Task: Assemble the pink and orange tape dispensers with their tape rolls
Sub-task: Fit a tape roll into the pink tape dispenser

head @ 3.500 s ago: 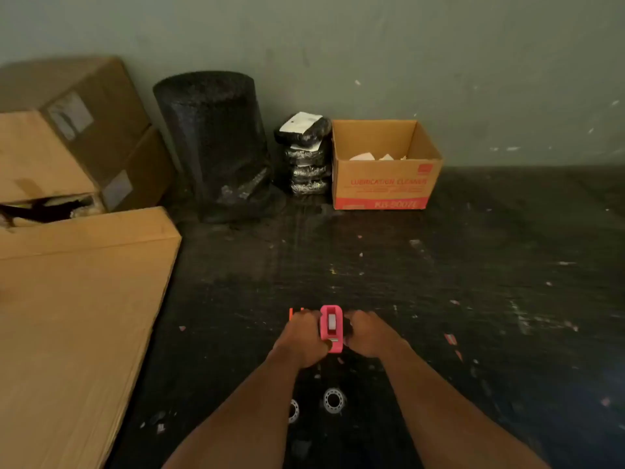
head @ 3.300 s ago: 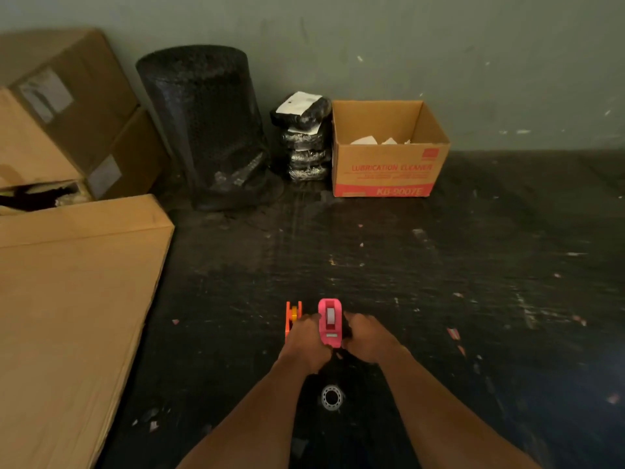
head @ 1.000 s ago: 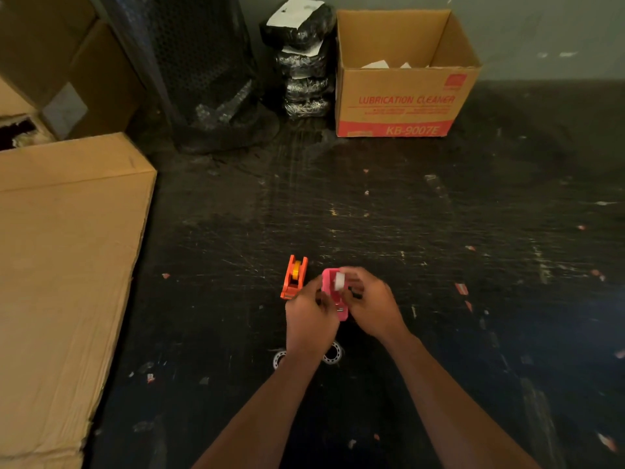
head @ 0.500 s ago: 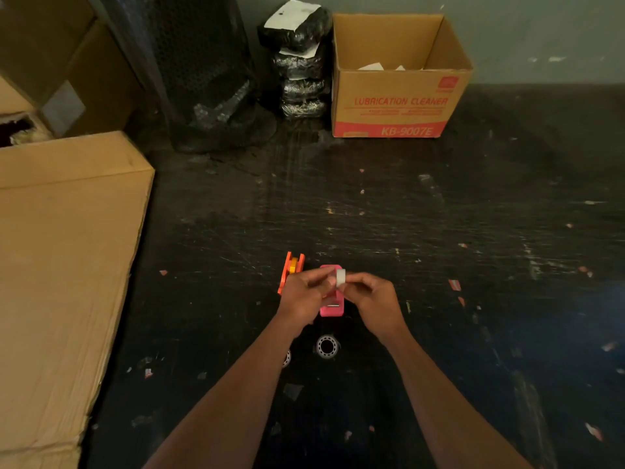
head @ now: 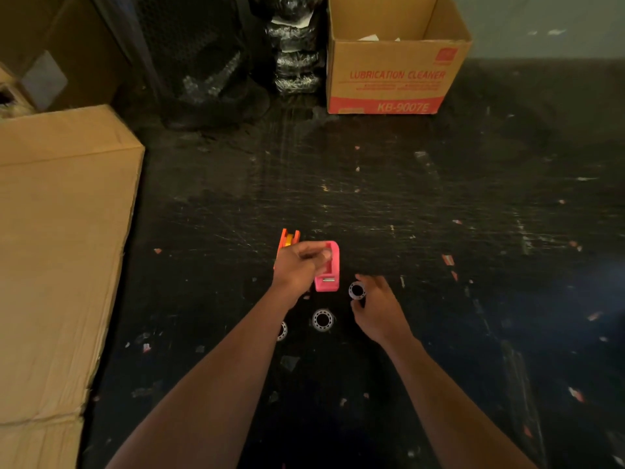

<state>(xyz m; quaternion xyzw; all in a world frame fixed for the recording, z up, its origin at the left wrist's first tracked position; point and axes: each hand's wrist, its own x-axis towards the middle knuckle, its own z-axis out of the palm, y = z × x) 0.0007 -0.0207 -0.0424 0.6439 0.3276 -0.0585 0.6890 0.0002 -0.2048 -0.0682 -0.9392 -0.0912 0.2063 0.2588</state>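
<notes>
Two bare arms reach out over a dark, scratched floor [head: 439, 204]. Closest lie two tape rolls: one [head: 323, 320] sits in the open, and another [head: 282, 331] peeks out from under the left arm. The right hand [head: 377, 311] pinches a third tape roll [head: 356, 290] in its fingertips, just right of the pink dispenser [head: 328, 270]. The left hand [head: 297, 267] is curled on the pink dispenser's left side, fingers over its top. The orange dispenser [head: 287, 239] stands just behind that hand. Far back is an open cardboard box [head: 392, 79] with red words.
</notes>
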